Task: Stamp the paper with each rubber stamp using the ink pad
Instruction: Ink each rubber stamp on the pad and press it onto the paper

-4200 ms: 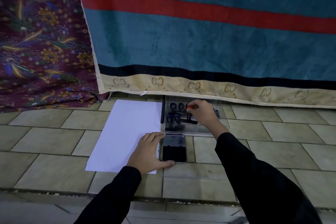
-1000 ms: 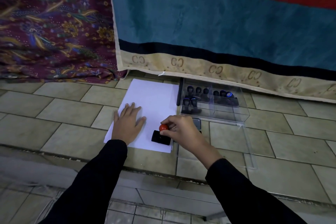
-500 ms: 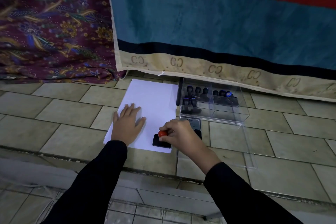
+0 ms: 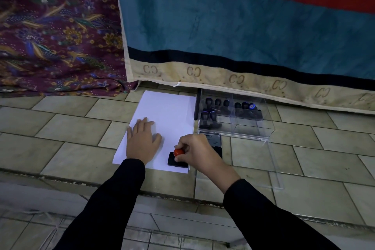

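Right hand (image 4: 199, 153) grip pinching round-knobbed stamp (image 4: 177, 162), on smooth paper (image 4: 170, 111), left hand (image 4: 141, 144) flat

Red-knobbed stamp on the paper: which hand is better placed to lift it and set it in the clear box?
Right. The right hand grips the stamp by its knob, and the clear box lies on that side. The left hand lies flat on the paper, probably steadying it.

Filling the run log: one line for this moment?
step: stamping | right hand: grips stamp on paper | left hand: flat on paper | ink pad: open
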Demonstrator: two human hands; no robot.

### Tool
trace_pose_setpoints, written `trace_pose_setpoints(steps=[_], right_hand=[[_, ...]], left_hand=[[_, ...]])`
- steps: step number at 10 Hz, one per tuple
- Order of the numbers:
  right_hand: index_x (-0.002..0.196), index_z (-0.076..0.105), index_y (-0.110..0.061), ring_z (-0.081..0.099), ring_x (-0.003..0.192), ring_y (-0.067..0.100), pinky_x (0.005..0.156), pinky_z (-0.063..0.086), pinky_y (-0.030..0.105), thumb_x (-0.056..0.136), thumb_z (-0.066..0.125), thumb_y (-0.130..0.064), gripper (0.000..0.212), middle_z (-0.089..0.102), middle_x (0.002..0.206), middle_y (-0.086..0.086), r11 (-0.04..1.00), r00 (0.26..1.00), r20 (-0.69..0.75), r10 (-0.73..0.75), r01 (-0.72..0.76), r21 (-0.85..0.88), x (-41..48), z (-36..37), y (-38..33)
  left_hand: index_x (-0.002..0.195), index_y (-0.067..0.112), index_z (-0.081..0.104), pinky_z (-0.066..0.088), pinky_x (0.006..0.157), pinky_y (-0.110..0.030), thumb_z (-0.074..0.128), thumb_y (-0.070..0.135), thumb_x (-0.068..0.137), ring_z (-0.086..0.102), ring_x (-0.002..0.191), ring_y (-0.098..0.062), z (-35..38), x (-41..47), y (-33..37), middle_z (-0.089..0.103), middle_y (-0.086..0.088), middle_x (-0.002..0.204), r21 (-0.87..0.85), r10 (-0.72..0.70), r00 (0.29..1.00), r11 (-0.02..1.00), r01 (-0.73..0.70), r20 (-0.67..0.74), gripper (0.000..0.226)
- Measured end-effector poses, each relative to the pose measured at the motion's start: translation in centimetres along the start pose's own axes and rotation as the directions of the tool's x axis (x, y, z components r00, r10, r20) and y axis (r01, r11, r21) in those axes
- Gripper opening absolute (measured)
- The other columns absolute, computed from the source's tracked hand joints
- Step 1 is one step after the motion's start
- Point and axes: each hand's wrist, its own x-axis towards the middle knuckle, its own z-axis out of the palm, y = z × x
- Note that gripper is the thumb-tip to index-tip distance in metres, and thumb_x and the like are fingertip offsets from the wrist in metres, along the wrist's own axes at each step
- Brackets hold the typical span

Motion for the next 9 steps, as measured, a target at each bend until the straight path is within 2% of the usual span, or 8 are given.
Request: trace_pose_setpoints(steps=[1, 2, 4, 5, 6, 7, 8, 9], right_hand=[[0.093, 0.071, -0.009, 0.056, 0.075, 0.009, 0.073, 0.052, 0.023, 0.069, 0.082, -0.013, 0.026, 0.068, 0.086, 0.003, 1.000, 1.000, -0.009, 0.021, -0.021, 0.013, 0.1, -0.2, 0.0], [0.091, 0.071, -0.010, 0.055, 0.073, 0.008, 0.067, 0.047, 0.016, 0.068, 0.082, -0.013, 0.026, 0.065, 0.083, 0.000, 1.000, 1.000, -0.015, 0.013, -0.013, 0.010, 0.0, -0.2, 0.0], [0.100, 0.071, -0.012, 0.055, 0.078, 0.007, 0.079, 0.053, 0.023, 0.072, 0.079, -0.017, 0.030, 0.071, 0.096, 0.006, 0.999, 1.000, -0.008, 0.006, -0.006, -0.033, 0.0, -0.1, 0.3], [0.103, 0.070, -0.016, 0.058, 0.065, -0.008, 0.068, 0.048, 0.003, 0.076, 0.076, -0.018, 0.028, 0.068, 0.085, -0.007, 0.986, 0.971, -0.207, 0.123, -0.096, 0.135, 0.2, -3.5, 1.1], [0.114, 0.058, -0.016, 0.065, 0.088, 0.011, 0.079, 0.054, 0.023, 0.080, 0.071, -0.020, 0.037, 0.066, 0.099, -0.004, 0.950, 0.871, -0.423, 0.249, -0.135, 0.282, 0.4, -9.5, 3.4], [0.111, 0.058, -0.010, 0.067, 0.092, 0.020, 0.080, 0.055, 0.030, 0.080, 0.071, -0.015, 0.034, 0.067, 0.101, 0.006, 0.927, 0.786, -0.528, 0.321, -0.145, 0.347, 0.6, -13.6, 6.1], [0.109, 0.061, -0.006, 0.067, 0.091, 0.025, 0.086, 0.055, 0.036, 0.082, 0.070, -0.013, 0.029, 0.069, 0.102, 0.014, 0.937, 0.710, -0.613, 0.348, -0.233, 0.262, 0.6, -16.5, 9.9], [0.104, 0.064, -0.010, 0.061, 0.071, 0.012, 0.069, 0.045, 0.022, 0.083, 0.068, -0.015, 0.023, 0.070, 0.099, 0.010, 0.929, 0.706, -0.613, 0.354, -0.342, 0.143, 0.8, -16.9, 12.1]], left_hand=[[0.140, 0.016, 0.041, 0.004, 0.120, -0.048, 0.046, 0.031, 0.094, 0.014, 0.148, -0.024, 0.0, -0.1, 0.0, 0.027, -0.007, 0.158, -0.002, 0.003, 1.000, 1.000, -0.003, -0.008, 0.049], [0.141, 0.016, 0.040, 0.004, 0.121, -0.048, 0.046, 0.031, 0.094, 0.014, 0.148, -0.023, 0.0, -0.1, 0.1, 0.026, -0.006, 0.158, -0.009, 0.000, 1.000, 1.000, 0.000, -0.007, 0.049], [0.139, 0.017, 0.042, 0.007, 0.120, -0.047, 0.047, 0.031, 0.093, 0.017, 0.147, -0.023, -0.2, -0.2, 0.3, 0.029, -0.005, 0.157, 0.021, -0.007, 1.000, 1.000, 0.007, -0.024, 0.048], [0.138, 0.016, 0.043, 0.008, 0.119, -0.046, 0.048, 0.031, 0.093, 0.018, 0.147, -0.023, -0.2, -0.2, 0.4, 0.030, -0.005, 0.156, 0.014, -0.010, 0.999, 1.000, 0.010, -0.031, 0.047], [0.137, 0.016, 0.044, 0.008, 0.119, -0.047, 0.048, 0.032, 0.093, 0.018, 0.147, -0.022, -0.2, -0.2, 0.3, 0.031, -0.004, 0.155, 0.016, -0.011, 0.999, 1.000, 0.012, -0.030, 0.047], [0.137, 0.017, 0.044, 0.009, 0.119, -0.046, 0.049, 0.032, 0.093, 0.019, 0.147, -0.022, -0.1, -0.2, 0.2, 0.032, -0.004, 0.155, 0.011, -0.014, 0.999, 1.000, 0.014, -0.032, 0.047], [0.136, 0.017, 0.045, 0.009, 0.119, -0.047, 0.049, 0.031, 0.092, 0.020, 0.146, -0.022, 0.0, -0.1, 0.2, 0.033, -0.004, 0.154, 0.003, -0.011, 0.999, 1.000, 0.011, -0.036, 0.046], [0.135, 0.017, 0.045, 0.009, 0.119, -0.047, 0.050, 0.031, 0.092, 0.022, 0.146, -0.023, 0.0, -0.1, 0.2, 0.035, -0.004, 0.154, 0.008, -0.011, 0.999, 1.000, 0.011, -0.047, 0.046]])
